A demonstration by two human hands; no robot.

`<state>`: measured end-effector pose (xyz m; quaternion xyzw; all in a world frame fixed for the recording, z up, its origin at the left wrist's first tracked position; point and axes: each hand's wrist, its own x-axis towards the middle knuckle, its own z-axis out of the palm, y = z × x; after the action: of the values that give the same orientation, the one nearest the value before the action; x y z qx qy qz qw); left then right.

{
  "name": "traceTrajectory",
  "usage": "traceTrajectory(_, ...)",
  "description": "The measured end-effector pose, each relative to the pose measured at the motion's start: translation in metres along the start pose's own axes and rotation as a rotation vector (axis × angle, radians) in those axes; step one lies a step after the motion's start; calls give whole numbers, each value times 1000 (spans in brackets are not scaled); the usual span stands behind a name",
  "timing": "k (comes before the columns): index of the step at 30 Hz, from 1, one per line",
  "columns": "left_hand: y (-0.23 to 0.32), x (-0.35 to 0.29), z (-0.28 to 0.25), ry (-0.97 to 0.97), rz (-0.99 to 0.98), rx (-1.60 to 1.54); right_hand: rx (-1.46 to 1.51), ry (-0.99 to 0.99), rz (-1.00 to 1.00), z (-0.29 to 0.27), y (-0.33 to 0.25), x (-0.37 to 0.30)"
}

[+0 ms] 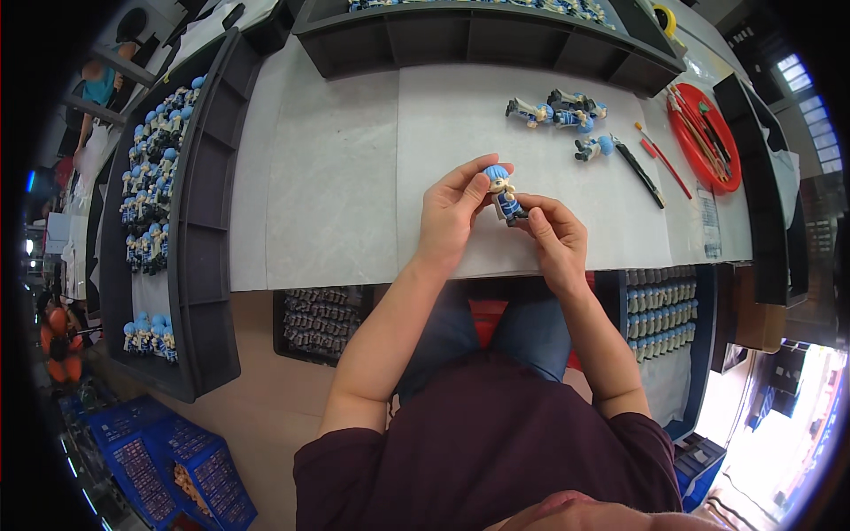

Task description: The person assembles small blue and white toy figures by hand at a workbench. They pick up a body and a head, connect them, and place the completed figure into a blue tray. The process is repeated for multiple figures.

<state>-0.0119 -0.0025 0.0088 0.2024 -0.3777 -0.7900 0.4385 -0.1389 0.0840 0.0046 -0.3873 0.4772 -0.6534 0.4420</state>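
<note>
A small blue-haired figurine (506, 205) in a blue and white outfit is held between my two hands above the near part of the white table. My left hand (453, 208) pinches it at the head, thumb in front. At the lower end, by the dark feet, the fingers of my right hand (556, 232) close on it. Beyond my hands lie several similar figurines (560, 112) in a loose group, and one more figurine (594, 148) rests apart, closer to the brushes.
A dark pen (639, 173) and a thin red brush (668, 164) lie right of the figurines. Behind them sits a red dish (699, 142) holding tools. Grey crates (205, 212) of figurines stand left, with another crate (487, 46) at the back. Trays of parts (660, 310) sit below the table edge.
</note>
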Motion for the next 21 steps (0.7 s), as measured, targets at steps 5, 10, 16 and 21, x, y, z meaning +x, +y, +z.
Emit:
traceTrajectory(5, -1, -1, -1, -20, -8, 3, 2, -2, -27, 1, 1, -2)
traceTrajectory(10, 0, -1, 0, -3, -16, 20, -1, -30, -25, -2, 1, -2)
traceTrajectory(16, -1, 1, -1, 40, -59, 37, -60, -73, -17, 0, 3, -2)
traceTrajectory(21, -3, 2, -2, 52, -54, 43, -3, -63, 16, -1, 3, -2)
